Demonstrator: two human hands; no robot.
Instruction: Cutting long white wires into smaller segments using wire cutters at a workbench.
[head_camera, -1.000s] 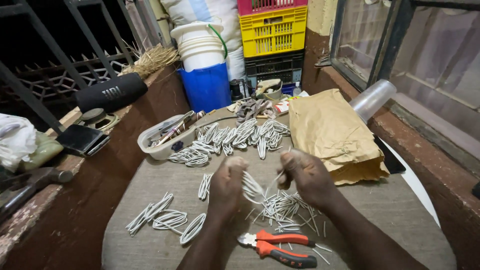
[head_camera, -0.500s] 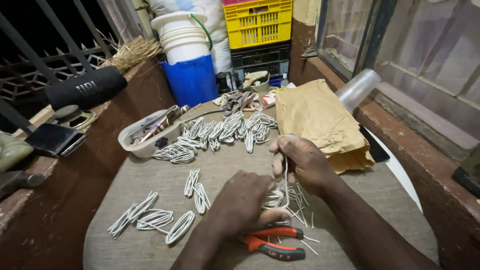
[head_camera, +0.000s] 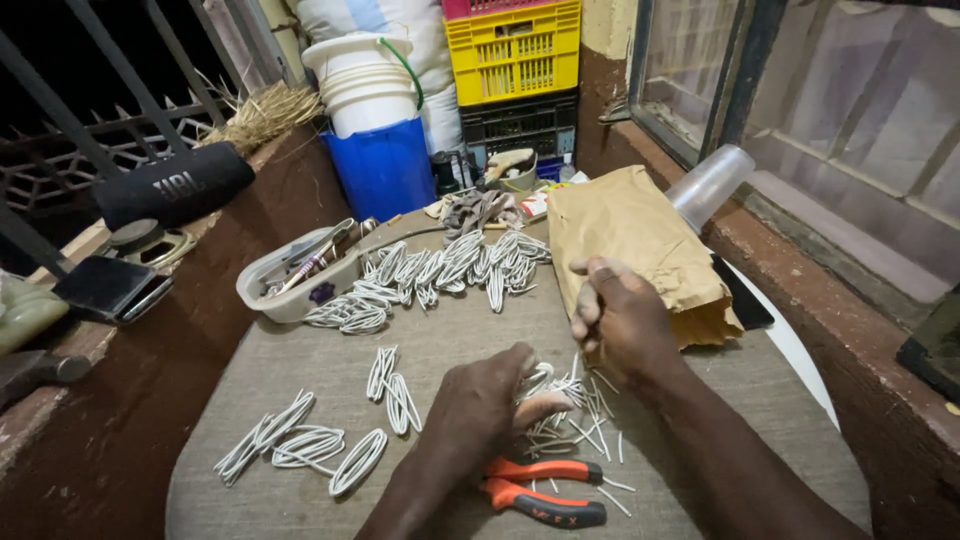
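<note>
Head view: left hand (head_camera: 490, 400) presses down on a loose pile of white wire pieces (head_camera: 560, 420) on the cloth-covered table (head_camera: 460, 320), fingers curled over them. Right hand (head_camera: 620, 315) hovers above, fingertips pinched together, beside a brown bag (head_camera: 630, 230); orange pliers (head_camera: 540, 490) lie just below.

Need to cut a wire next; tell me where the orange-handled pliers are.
In the head view, the orange-handled pliers lie on the grey cloth at the bottom centre, just right of the left hand.

Grey cloth-covered table (head_camera: 300, 370) with white wire loops (head_camera: 440, 270), orange pliers (head_camera: 540, 490), brown paper bag (head_camera: 630, 240), white tray (head_camera: 290, 285).
</note>
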